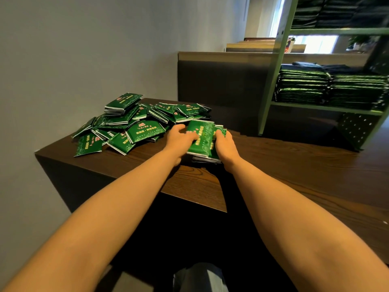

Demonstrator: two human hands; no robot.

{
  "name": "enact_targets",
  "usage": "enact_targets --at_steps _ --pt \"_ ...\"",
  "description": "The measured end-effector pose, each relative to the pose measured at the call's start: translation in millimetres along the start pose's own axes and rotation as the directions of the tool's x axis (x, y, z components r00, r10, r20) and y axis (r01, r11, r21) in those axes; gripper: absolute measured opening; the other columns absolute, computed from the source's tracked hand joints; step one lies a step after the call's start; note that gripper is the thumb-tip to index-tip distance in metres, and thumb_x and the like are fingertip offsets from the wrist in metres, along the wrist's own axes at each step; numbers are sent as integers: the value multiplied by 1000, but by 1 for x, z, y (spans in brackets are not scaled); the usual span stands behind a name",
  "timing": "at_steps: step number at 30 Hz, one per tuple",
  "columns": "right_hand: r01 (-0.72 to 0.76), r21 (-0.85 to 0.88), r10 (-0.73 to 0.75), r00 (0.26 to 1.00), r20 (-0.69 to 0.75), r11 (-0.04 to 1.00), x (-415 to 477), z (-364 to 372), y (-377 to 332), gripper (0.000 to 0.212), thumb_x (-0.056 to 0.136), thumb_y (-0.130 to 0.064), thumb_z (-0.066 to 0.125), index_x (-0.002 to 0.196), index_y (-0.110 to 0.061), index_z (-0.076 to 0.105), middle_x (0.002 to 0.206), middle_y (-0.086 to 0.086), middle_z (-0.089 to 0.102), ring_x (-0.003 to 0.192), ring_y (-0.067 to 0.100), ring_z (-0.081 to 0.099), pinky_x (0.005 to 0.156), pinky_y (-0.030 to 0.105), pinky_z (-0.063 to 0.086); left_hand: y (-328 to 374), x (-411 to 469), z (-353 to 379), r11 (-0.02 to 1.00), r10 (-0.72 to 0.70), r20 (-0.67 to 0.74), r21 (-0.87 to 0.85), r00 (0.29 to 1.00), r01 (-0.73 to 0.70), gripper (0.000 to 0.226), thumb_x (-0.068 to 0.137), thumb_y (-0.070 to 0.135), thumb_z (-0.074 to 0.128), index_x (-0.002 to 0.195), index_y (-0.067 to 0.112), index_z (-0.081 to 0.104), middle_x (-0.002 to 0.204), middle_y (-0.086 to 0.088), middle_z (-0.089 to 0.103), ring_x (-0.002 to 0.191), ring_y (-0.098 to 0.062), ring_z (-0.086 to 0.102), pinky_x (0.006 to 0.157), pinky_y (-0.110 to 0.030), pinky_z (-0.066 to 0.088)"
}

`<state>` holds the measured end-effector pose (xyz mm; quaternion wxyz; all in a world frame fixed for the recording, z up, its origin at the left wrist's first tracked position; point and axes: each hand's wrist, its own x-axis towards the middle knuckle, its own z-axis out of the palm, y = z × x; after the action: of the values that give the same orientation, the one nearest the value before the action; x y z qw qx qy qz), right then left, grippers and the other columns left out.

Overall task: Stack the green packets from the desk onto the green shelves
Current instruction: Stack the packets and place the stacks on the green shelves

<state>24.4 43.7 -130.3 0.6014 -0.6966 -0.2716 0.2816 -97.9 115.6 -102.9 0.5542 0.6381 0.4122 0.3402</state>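
The dark wooden desk (284, 165) fills the middle of the view; its left corner ends near the grey wall (63, 49), and its near edge runs across under both forearms. The right half of the desk top is bare wood, so there is free room between the hands and the shelves. The green shelves (273, 81) stand at the right on the desk, and their front post comes down just behind the bare area. Rows of stacked packets (305, 89) already lie on the middle shelf, with more on the shelf above.

A loose heap of green packets (134, 123) covers the far left part of the desk, and some lie close to the left edge. Just right of the heap stands a small stack of packets (202, 138). The left hand (179, 140) presses on its left side and the right hand (225, 144) on its right side, so both hands are closed around this stack.
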Motion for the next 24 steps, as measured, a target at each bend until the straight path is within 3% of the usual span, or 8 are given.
enact_targets --at_steps 3,5,7,10,12,14,18,24 --pt "-64 127 58 997 53 990 33 -2 23 132 47 -109 43 146 -22 48 128 6 70 113 27 70 105 50 51 -5 -5 23 999 37 49 -22 998 -36 54 80 9 73 131 9 56 113 -9 68 100 -25 69 91 -47 57" --pt "-85 132 74 994 83 988 21 -5 14 109 68 -94 50 146 -19 48 128 8 68 109 26 71 97 45 57 -4 -8 33 997 69 44 -20 997 -68 45 85 7 68 129 12 58 110 -8 69 97 -24 69 89 -43 58" --pt "-41 141 29 996 85 989 -3 -7 -4 57 97 -49 53 140 -12 48 123 12 68 96 21 72 74 33 60 -5 -8 38 996 89 24 -4 996 -89 36 91 10 58 127 14 61 111 -5 68 100 -23 68 87 -39 56" --pt "-8 101 0 997 78 995 -2 -7 0 35 98 -15 54 132 -8 50 113 12 69 86 19 70 68 31 54 -5 -4 35 995 95 -22 1 995 -95 26 92 17 45 102 18 69 102 1 65 95 -21 62 84 -32 49" --pt "7 91 -14 997 75 996 -1 -6 1 36 97 -11 54 133 -4 52 108 13 70 84 20 70 68 33 55 -6 -3 25 979 165 -60 128 984 -156 23 96 18 40 92 24 62 94 3 59 87 -17 56 83 -31 43" --pt "-14 100 7 997 75 995 0 -7 0 35 99 -10 53 133 -5 51 110 14 70 86 22 72 71 36 57 -13 3 10 920 268 -84 319 960 -229 29 97 23 42 119 20 60 111 -7 61 103 -25 57 89 -38 46" --pt "-20 74 16 998 62 997 1 -8 0 29 101 -12 54 130 -10 48 110 12 70 93 24 72 93 45 59 -30 16 -34 611 429 -119 768 896 -191 43 95 35 50 135 20 51 136 -7 48 130 -27 39 104 -43 33" --pt "-5 -51 7 999 46 999 4 -3 1 45 99 -25 57 140 -13 44 122 8 66 108 25 69 104 48 53 -57 29 -62 411 270 -190 909 944 65 61 96 53 40 143 14 47 165 -10 11 152 -31 -7 119 -58 3"
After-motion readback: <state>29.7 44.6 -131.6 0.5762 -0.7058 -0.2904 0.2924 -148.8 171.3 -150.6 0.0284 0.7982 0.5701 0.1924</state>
